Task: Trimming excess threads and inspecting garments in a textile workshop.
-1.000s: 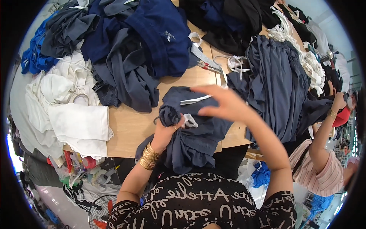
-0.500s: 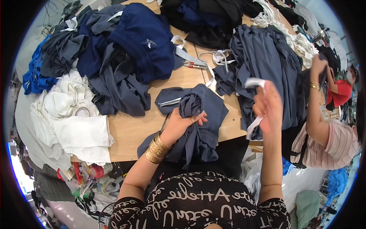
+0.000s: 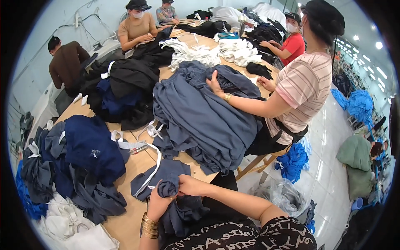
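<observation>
Near the front table edge, my left hand [image 3: 160, 205] is wrapped round a gathered dark grey garment [image 3: 168, 188], its top bunched into a roll. My right hand [image 3: 191, 185] closes against the right side of the same roll, its fingertips partly hidden behind the cloth. More of this garment hangs below my hands, over the edge. A flat grey piece [image 3: 179, 166] lies just beyond it. One long white strip [image 3: 155, 170] curves across that piece down toward the roll; whether my fingers hold its end is hidden.
A large grey garment pile [image 3: 200, 112] stands ahead, with a co-worker's hand [image 3: 216, 85] on it. Navy garments [image 3: 93, 148] and white cloth [image 3: 71, 223] lie left, black garments [image 3: 129, 83] beyond. Scissors [image 3: 138, 149] rest on the wooden table [image 3: 114, 212]. Other people work around it.
My right hand has come down from the right, where it held a white strip, to the garment roll. The view has tilted up and turned right; the left hand keeps its grip.
</observation>
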Demonstrator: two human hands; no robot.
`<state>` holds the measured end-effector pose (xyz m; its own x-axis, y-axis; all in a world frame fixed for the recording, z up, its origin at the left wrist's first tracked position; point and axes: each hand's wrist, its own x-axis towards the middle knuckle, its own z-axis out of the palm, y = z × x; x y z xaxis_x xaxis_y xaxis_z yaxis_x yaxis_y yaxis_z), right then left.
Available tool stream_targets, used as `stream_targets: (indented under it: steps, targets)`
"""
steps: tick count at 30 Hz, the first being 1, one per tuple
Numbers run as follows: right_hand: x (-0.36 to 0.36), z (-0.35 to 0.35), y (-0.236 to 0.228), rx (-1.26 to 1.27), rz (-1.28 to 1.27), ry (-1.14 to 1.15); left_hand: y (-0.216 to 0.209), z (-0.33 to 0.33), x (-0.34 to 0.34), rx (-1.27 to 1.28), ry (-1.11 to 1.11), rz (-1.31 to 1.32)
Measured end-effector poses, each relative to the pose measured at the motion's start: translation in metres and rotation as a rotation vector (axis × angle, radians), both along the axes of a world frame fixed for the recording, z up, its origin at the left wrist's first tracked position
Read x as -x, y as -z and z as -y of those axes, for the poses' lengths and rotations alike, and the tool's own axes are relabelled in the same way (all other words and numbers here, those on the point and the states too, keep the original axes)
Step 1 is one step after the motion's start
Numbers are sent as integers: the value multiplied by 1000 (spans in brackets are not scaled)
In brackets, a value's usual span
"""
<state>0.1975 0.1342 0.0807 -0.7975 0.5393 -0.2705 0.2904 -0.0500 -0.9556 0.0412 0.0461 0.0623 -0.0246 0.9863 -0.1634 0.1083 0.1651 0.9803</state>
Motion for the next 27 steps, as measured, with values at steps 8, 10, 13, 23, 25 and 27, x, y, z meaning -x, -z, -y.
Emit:
stream_targets:
  steps: [8, 10, 13, 23, 25, 27]
  targets:
    - [-25, 24, 6, -754, 308, 90, -18, -20, -15, -63, -195, -347]
    - [-27, 38, 8, -986, 231, -9, -15, -27, -14, -69, -164, -534]
    - [-24, 41, -9, -1131, 240, -237, 3, -28, -20, -255, 106, -986]
    - [-28, 34, 16, -749, 138, 202, 4, -15, -45, -358, 222, -1193]
    - [-30, 36, 26, -753, 143, 309, 0, -21, -46, -381, 229, -1177]
    - [-27, 35, 32, -765, 135, 311, -8, -23, -43, -373, 283, -1198]
